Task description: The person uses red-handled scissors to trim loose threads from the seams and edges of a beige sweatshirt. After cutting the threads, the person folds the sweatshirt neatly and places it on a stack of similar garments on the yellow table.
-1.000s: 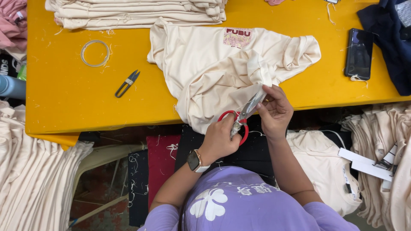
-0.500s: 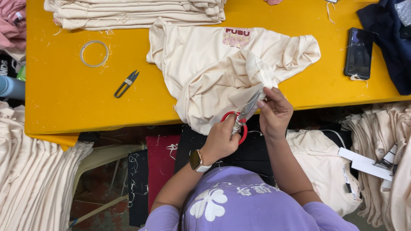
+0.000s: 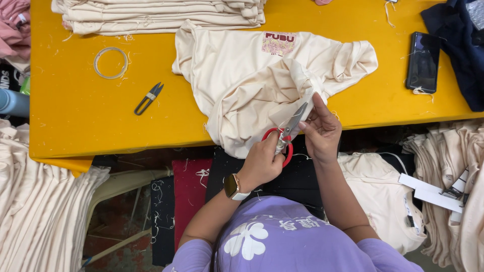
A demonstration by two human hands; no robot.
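Red-handled scissors point(image 3: 285, 135) are gripped in the left hand point(image 3: 262, 162), steel blades angled up toward the right hand point(image 3: 321, 130), whose fingers are pinched on a fold of the soft cream shirt point(image 3: 262, 80). The shirt is spread, rumpled, over the yellow table's point(image 3: 75, 126) near edge. Small black snips point(image 3: 148, 98) lie well left.

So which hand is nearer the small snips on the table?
Left. The left hand holds the scissors at the table edge, right of the snips; the right hand is farther right.
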